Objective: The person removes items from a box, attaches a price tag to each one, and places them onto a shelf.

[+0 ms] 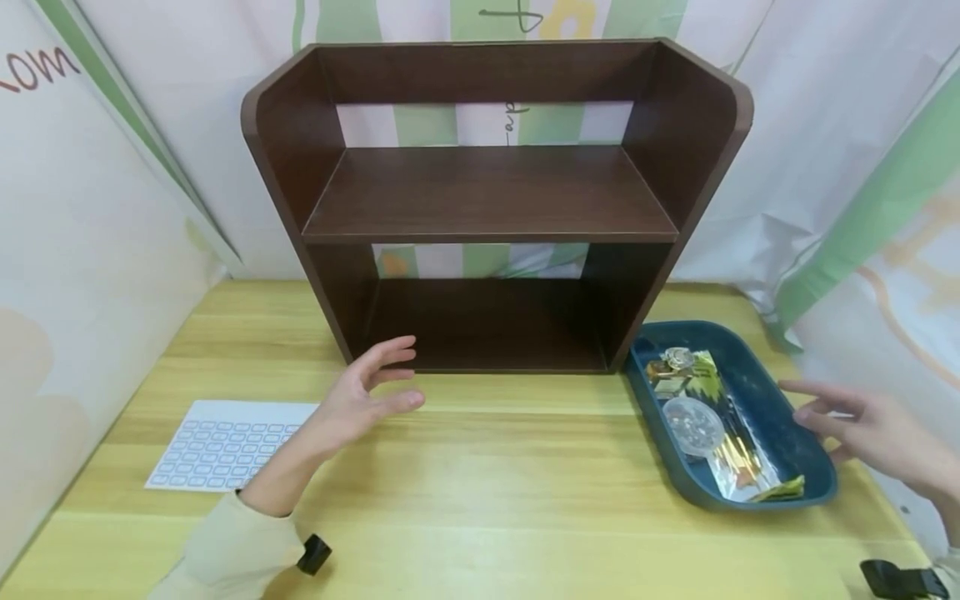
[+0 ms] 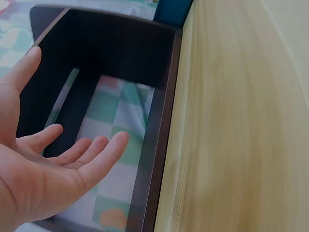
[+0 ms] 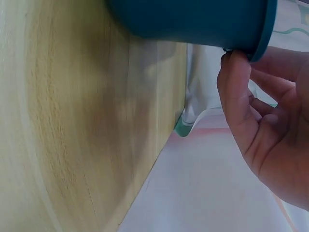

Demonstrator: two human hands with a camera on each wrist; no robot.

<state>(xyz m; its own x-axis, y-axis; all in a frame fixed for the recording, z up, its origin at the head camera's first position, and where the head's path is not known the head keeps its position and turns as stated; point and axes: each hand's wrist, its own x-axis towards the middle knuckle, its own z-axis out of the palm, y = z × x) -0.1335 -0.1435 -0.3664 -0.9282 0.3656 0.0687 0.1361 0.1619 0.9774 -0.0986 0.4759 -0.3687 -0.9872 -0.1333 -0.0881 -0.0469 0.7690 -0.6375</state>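
My left hand (image 1: 367, 396) is held up in front of a dark brown two-tier shelf (image 1: 487, 187), fingers spread and relaxed, nothing in them. In the left wrist view its palm (image 2: 43, 188) faces the shelf's lower opening. At the right, a dark blue-green tray (image 1: 776, 408) stands close to the shelf's side. My right hand (image 1: 877, 429) pinches the tray's right rim; in the right wrist view the thumb (image 3: 235, 87) lies under the rim's edge. Inside the tray are a round clear container (image 1: 693, 427), a small coiled item (image 1: 678, 358) and shiny printed packets (image 1: 738, 467).
A white sheet (image 1: 225, 442) printed with rows of blue-outlined rounded boxes lies on the wooden table (image 1: 480, 483) at the left, partly behind my left forearm. Printed cloth (image 1: 97, 208) hangs around the table on the left, back and right. Both wrists wear black mounts.
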